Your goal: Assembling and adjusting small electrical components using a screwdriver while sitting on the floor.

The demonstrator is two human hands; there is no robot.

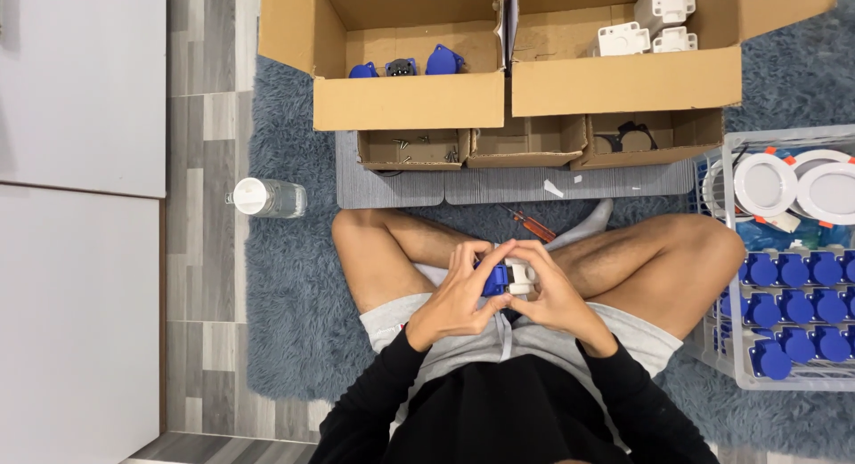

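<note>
I sit cross-legged on a grey-blue shaggy rug. Over my lap, my left hand (pixel 459 290) and my right hand (pixel 552 290) together hold a small blue-and-white plastic part (pixel 506 277). The blue half lies under my left fingers, the white half under my right fingers. Fingers cover most of the part.
Ahead stand a cardboard box (pixel 405 103) with blue parts and a second box (pixel 623 81) with white parts. Small trays (pixel 414 150) hold screws. A red-handled screwdriver (pixel 532 225) lies by my shin. A clear bottle (pixel 267 198) lies left. A crate (pixel 784 268) at right holds blue pieces and white round fittings.
</note>
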